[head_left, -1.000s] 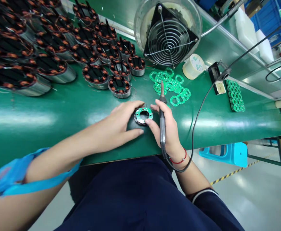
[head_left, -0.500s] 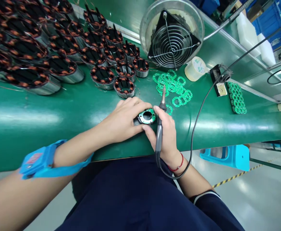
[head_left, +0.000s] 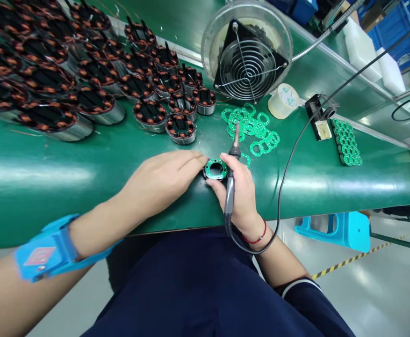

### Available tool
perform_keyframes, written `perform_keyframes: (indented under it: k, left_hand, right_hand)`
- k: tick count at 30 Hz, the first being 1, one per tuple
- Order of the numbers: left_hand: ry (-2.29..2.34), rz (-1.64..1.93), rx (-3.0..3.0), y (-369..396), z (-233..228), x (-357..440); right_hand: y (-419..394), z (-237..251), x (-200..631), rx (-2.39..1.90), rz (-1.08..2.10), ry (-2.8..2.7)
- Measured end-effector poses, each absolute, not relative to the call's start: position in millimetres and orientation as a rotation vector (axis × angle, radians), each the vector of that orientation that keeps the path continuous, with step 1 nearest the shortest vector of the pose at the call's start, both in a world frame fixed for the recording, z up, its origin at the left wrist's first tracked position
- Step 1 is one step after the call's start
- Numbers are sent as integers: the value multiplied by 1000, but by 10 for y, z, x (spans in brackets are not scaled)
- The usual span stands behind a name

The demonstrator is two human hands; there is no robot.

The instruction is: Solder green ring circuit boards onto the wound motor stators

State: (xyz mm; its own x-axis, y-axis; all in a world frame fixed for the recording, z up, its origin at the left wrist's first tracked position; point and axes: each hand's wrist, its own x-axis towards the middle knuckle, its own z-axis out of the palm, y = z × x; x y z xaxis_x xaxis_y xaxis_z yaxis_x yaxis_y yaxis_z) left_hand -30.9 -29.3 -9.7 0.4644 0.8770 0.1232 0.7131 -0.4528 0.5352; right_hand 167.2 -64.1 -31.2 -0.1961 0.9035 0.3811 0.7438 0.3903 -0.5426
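Observation:
On the bench in front of me is a motor stator, mostly hidden under a green ring-shaped circuit board (head_left: 208,170) on its top. My left hand (head_left: 166,178) is at its left side, fingers pressed together and fingertips touching the upper left edge. A soldering iron (head_left: 229,194) lies in my right hand (head_left: 244,189), its tip pointing away from me. The thumb and index finger of that hand also rest against the right side of the board and stator. Loose green ring boards (head_left: 250,126) lie piled just beyond.
Several copper-wound stators (head_left: 149,114) stand at the left and back. Behind the boards are a caged fan (head_left: 248,75), a tape roll (head_left: 283,101), an iron stand (head_left: 317,117) and a green board panel (head_left: 346,142). The iron's cord (head_left: 284,180) loops on the right.
My left hand has pulled its fingers together and no longer spans the stator with thumb and fingers. The board now shows more fully. My right hand has hardly moved.

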Motion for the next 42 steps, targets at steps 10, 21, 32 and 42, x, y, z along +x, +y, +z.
perform_keyframes:
  k: [10, 21, 32, 42]
  left_hand:
    - [1221, 353, 2000, 29, 193, -310]
    - [1472, 812, 1447, -426, -63, -211]
    - [1322, 813, 2233, -553, -233, -228]
    - [1849, 619, 2298, -591, -168, -652]
  right_hand:
    - [-656, -268, 1622, -1468, 352, -2043]
    - [-681, -252, 1578, -1455, 320, -2047]
    - [-661, -263, 1612, -1330, 330, -2006]
    - [-585, -124, 2108, -1292, 444, -1785]
